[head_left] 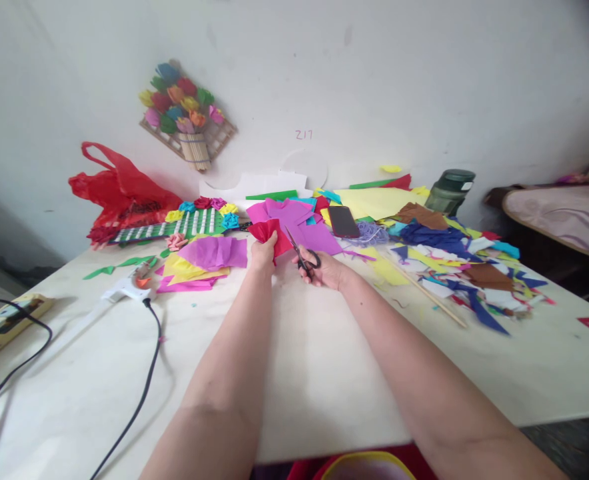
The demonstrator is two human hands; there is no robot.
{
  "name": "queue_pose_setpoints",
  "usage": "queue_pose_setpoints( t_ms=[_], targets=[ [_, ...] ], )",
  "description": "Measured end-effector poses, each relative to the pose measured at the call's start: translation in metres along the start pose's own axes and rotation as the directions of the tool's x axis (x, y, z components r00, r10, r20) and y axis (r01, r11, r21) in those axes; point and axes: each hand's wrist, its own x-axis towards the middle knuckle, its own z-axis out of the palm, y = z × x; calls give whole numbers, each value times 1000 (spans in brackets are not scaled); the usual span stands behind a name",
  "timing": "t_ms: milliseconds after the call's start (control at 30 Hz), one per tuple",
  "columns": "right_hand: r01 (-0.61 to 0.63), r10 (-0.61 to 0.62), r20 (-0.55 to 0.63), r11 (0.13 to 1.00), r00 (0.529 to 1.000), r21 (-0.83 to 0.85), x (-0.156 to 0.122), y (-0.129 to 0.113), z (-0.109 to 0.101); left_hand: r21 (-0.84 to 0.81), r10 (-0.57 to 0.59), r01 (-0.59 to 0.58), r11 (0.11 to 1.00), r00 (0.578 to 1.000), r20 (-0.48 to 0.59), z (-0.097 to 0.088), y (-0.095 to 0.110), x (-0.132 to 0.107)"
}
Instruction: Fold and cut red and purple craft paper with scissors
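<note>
My left hand (pixel 261 254) is closed around a folded piece of red paper (pixel 269 235), held up above the white table (pixel 299 360). My right hand (pixel 324 269) grips black-handled scissors (pixel 299 253), whose blades point up and left and touch the red paper's right edge. Both arms stretch forward over the middle of the table. Just behind the hands lie magenta paper sheets (pixel 294 220) and a purple folded sheet (pixel 214 253).
Coloured paper scraps (pixel 464 267) and a wooden stick (pixel 432 297) litter the right side. A phone (pixel 343 221), green jar (pixel 449 192), red plastic bag (pixel 119 190), glue gun (pixel 134 283) with black cable (pixel 144 393) and a paper-flower craft (pixel 184 223) lie around. A flower decoration (pixel 187 113) hangs on the wall.
</note>
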Motion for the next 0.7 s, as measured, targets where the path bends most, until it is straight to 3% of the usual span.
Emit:
queue_pose_setpoints(
  t_ms=[333,700],
  targets=[
    [-5,5,-6,1000,1000,-10,0,-2,2,-48,11,-11,999,1000,13,4,1,-6],
    [2,-3,-11,1000,1000,-15,2,0,1,7,27,-27,1000,1000,-3,2,3,-8]
  ],
)
